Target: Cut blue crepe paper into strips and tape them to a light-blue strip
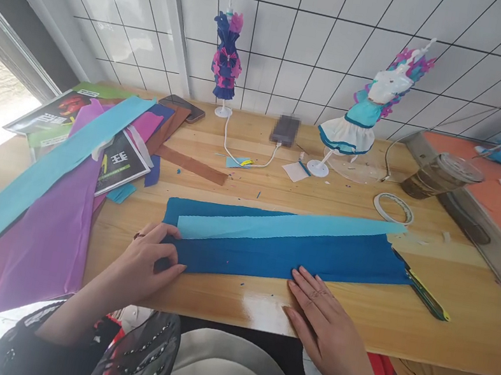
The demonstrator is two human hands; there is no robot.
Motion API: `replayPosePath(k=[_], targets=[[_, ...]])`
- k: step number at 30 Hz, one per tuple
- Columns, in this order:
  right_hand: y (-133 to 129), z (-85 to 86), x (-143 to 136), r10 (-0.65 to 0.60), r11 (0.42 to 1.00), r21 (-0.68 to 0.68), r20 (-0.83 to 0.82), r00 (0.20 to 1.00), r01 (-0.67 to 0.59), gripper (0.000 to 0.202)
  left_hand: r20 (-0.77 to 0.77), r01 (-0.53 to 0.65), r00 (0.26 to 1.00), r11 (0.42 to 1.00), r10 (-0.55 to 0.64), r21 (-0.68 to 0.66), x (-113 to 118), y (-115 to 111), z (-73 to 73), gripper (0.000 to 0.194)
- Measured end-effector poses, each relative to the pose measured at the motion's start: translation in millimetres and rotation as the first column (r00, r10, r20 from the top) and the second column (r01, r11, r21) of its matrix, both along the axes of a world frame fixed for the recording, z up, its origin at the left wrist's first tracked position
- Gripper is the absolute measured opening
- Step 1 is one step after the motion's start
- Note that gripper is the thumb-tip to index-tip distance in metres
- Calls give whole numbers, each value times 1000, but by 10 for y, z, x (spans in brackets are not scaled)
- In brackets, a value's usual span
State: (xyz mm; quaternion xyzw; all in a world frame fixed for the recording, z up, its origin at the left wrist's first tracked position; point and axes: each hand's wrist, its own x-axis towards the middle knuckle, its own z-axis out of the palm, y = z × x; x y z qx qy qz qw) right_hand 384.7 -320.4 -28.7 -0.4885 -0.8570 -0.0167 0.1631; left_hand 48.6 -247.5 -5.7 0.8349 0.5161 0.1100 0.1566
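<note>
Laid lengthwise across the wooden table (220, 304) in front of me, the dark blue sheet (238, 259) is a long, matt piece with soft, shallow ripples. Its left end is roughly squared; its right end runs off at a slant, so the near edge reaches farther right than the far edge. A paler light blue strip (292, 226) lies on top at a slight angle, its straight-cut left end set inward from the sheet's left end, its right end projecting beyond the far right corner. Dark blue shows on both sides of the strip at the left. My left hand (150, 260) is curled at the left end, fingertips at the strip's corner and thumb at the near edge; I cannot tell whether it pinches any material. My right hand (324, 320) grasps nothing: it is open, palm down, with its fingertips resting on the near edge right of centre. A slim green and black tool (429, 301) touches the slanted end. A roll of white tape (376, 203) lies just beyond the strip's right end.
</note>
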Motion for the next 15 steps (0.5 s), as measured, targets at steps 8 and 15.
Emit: replayPosePath(k=[8,15], targets=[[7,13,0,-2,1000,-11,-29,1000,1,38,6,-7,1000,1000,7,19,-2,-1,-26,25],[4,9,-3,3,1000,10,-26,1000,-2,38,-2,-51,999,997,51,64,-19,-34,-62,28]])
